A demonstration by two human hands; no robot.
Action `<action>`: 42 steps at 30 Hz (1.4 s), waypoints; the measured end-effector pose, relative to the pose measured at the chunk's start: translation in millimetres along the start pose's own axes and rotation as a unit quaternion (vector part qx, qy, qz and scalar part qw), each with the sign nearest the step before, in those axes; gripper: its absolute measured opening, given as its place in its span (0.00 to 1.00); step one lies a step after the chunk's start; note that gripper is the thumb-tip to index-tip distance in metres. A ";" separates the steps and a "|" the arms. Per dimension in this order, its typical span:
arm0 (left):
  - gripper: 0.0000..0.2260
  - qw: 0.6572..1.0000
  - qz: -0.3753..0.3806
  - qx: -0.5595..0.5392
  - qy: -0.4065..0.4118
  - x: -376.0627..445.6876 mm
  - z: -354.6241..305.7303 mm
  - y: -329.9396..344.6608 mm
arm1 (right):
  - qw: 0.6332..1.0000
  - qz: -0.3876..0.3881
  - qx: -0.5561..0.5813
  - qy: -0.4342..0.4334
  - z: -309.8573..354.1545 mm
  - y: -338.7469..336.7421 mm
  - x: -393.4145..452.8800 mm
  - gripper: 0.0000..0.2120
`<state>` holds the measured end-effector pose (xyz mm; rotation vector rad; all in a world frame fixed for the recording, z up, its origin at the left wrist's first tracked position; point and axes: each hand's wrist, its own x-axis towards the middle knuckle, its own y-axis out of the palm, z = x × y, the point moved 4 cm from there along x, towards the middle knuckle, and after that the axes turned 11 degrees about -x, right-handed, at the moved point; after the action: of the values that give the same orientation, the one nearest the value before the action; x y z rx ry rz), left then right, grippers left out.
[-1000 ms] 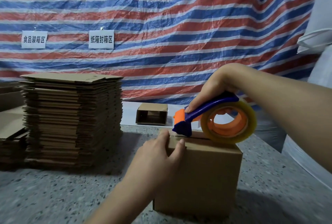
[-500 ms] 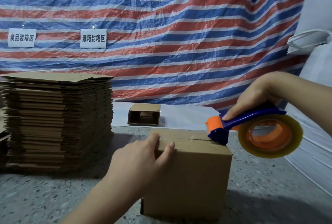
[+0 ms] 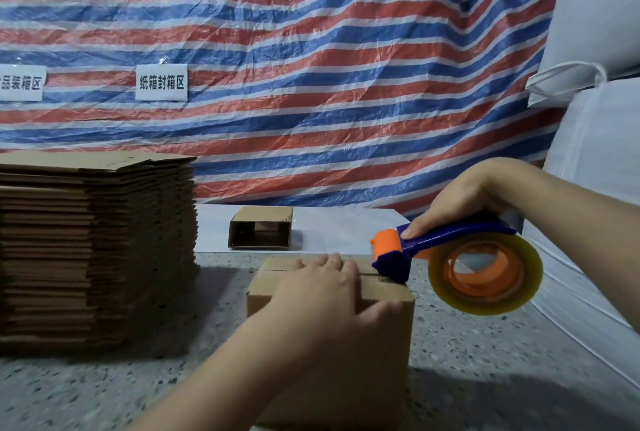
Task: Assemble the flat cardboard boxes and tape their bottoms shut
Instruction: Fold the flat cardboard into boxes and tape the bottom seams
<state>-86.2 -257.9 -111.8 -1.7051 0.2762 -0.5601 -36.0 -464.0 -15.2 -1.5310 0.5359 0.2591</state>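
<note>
Cardboard box (image 3: 374, 337) in the head view stands on the speckled gray table (image 3: 485, 361), right in front of the person. It is plain brown, and its top flaps are folded shut, with a thin dark line where they meet. The left hand (image 3: 322, 295) lies on top of the box with its fingers spread flat, and the thumb hangs over the near edge. The right hand (image 3: 460, 202) curls around the blue handle of a tape dispenser (image 3: 450, 257). The orange and blue head of the dispenser touches the right end of the box top, on the line. A fat roll of clear tape (image 3: 485, 275) hangs past the right side of the box. A tall stack of flat boxes (image 3: 97, 247) sits to the left. A small open box (image 3: 260, 231) rests farther back on a white sheet (image 3: 332, 230).
</note>
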 end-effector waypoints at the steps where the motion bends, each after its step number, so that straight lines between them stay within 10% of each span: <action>1: 0.38 1.000 0.006 0.019 0.004 1.9 -1.3 2.0 | 1.000 -0.002 -0.001 -0.006 -1.3 0.1 1.4 0.52; 17: 0.32 0.999 0.023 0.012 0.048 9.0 -4.3 -6.0 | 1.000 0.014 0.014 -0.013 -42.5 36.3 11.6 0.42; 28: 0.32 0.994 0.011 0.000 0.106 21.1 -20.4 9.5 | 0.996 0.003 0.088 -0.030 -76.8 32.3 8.6 0.52; 39: 0.30 0.994 0.013 -0.009 0.112 19.4 -22.2 9.8 | 0.957 -0.074 -0.267 0.082 -26.1 86.8 28.2 0.35; 42: 0.29 0.994 0.014 -0.012 0.108 19.1 -22.2 9.3 | 0.965 -0.162 -0.189 0.078 -37.0 125.4 50.7 0.33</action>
<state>-80.1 -287.9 -113.9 -1.6620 0.4613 -0.7249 -59.3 -503.7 -147.6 -1.9952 0.3610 -0.0154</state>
